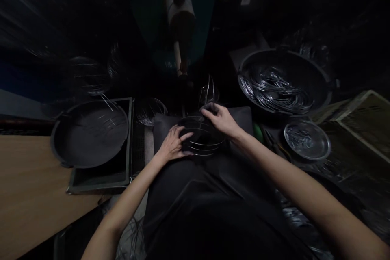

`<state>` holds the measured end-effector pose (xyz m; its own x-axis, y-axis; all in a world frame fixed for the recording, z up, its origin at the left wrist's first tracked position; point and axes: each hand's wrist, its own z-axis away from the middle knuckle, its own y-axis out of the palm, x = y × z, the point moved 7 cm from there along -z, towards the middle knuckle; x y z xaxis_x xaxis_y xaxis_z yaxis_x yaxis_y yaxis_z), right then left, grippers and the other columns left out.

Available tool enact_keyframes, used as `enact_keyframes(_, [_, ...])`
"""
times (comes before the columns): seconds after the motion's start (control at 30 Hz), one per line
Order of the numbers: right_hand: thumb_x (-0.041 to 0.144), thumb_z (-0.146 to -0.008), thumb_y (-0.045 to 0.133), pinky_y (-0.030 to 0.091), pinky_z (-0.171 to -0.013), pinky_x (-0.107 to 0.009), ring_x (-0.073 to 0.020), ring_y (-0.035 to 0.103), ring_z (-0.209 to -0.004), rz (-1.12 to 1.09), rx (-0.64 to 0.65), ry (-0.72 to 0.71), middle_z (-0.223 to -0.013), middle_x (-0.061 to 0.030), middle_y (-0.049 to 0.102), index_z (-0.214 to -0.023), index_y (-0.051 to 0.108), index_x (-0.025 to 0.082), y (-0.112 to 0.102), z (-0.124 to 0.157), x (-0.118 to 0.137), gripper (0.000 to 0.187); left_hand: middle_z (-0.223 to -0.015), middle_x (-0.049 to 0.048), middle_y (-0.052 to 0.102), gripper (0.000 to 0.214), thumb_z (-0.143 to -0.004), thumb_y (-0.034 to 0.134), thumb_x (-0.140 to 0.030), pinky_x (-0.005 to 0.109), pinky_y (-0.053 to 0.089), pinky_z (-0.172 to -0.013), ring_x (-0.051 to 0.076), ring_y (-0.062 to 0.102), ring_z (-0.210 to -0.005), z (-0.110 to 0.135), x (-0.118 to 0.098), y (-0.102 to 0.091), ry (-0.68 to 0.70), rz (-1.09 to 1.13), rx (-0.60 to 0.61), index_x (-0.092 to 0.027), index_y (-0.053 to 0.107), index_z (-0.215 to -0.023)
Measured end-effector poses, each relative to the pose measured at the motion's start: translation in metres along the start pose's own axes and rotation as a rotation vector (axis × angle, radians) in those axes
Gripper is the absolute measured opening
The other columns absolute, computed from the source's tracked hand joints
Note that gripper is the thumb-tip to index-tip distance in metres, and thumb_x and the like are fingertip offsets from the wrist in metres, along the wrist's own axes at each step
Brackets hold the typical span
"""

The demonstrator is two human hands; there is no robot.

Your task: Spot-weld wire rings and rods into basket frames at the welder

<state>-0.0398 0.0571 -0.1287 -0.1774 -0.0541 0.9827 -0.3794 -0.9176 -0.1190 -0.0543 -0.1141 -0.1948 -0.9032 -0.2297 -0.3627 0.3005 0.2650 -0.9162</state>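
A round wire frame [205, 144] with several curved wires lies over my lap at the centre. My left hand [176, 143] grips its left edge, fingers spread along the wires. At its far right side my right hand [217, 118] is closed in a pinch, thumb and fingertips together. Thin curved wire [209, 87] rises just beyond those fingertips and seems to be held in them. Dimness hides where this wire meets the frame. In front of the hands stands a dark machine with a light cylindrical part [179, 12] and a narrow rod pointing down.
Left, a wide dark pan [91, 134] holding a few wires rests on a crate [100, 183]. Another large basin [319, 77] at right holds shiny wire rings [280, 89]. Nearer are a metal bowl [323, 148] with small pieces, pliers [276, 142] and a yellowish crate [365, 118].
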Motion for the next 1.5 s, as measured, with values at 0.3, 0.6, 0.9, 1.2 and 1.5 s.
enact_keyframes(0.3, [0.038, -0.07, 0.065, 0.047, -0.068, -0.027, -0.0127, 0.057, -0.069, -0.077, 0.101, 0.103, -0.074, -0.0002, 0.061, -0.079, 0.059, 0.016, 0.016, 0.006, -0.014, 0.024, -0.117, 0.0163, 0.045, 0.071, -0.075, 0.062, -0.04, 0.047, 0.037, -0.095, 0.032, 0.046, -0.107, -0.01, 0.004, 0.003, -0.046, -0.128, 0.025, -0.017, 0.036, -0.136])
enact_keyframes(0.6, [0.04, -0.063, 0.073, 0.039, -0.054, -0.021, -0.0085, 0.05, -0.059, -0.138, 0.075, 0.05, -0.067, 0.003, 0.056, -0.08, 0.059, 0.016, 0.008, -0.059, 0.028, 0.032, -0.104, 0.0111, 0.051, 0.074, -0.067, 0.059, -0.042, 0.043, 0.037, -0.088, 0.028, 0.049, -0.097, -0.065, 0.023, -0.083, -0.108, 0.023, -0.346, -0.014, 0.032, -0.13])
enact_keyframes(0.9, [0.041, -0.056, 0.076, 0.042, -0.054, -0.023, -0.0105, 0.054, -0.059, -0.193, 0.072, 0.042, -0.068, 0.0018, 0.059, -0.079, 0.057, 0.017, 0.015, -0.108, 0.079, 0.038, -0.099, 0.0089, 0.053, 0.05, -0.063, 0.062, -0.028, 0.04, 0.04, -0.083, 0.025, 0.053, -0.091, -0.093, 0.05, -0.136, -0.105, 0.136, -0.68, -0.018, 0.043, -0.109])
enact_keyframes(1.2, [0.038, -0.053, 0.076, 0.041, -0.053, -0.023, -0.0105, 0.054, -0.057, -0.199, 0.053, 0.05, -0.067, 0.001, 0.061, -0.078, 0.058, 0.016, 0.017, -0.122, 0.082, 0.038, -0.101, 0.0085, 0.053, 0.054, -0.063, 0.065, -0.029, 0.041, 0.042, -0.085, 0.025, 0.052, -0.094, -0.097, 0.064, -0.138, -0.135, 0.181, -0.7, -0.017, 0.042, -0.11])
enact_keyframes(1.5, [0.034, -0.052, 0.074, 0.035, -0.045, -0.02, -0.0079, 0.048, -0.05, -0.168, 0.025, 0.025, -0.062, 0.0034, 0.059, -0.078, 0.059, 0.016, 0.013, -0.149, 0.073, 0.035, -0.106, 0.0077, 0.051, 0.063, -0.06, 0.067, -0.026, 0.039, 0.045, -0.084, 0.025, 0.051, -0.099, -0.106, 0.08, -0.141, -0.232, 0.263, -0.677, -0.02, 0.039, -0.116])
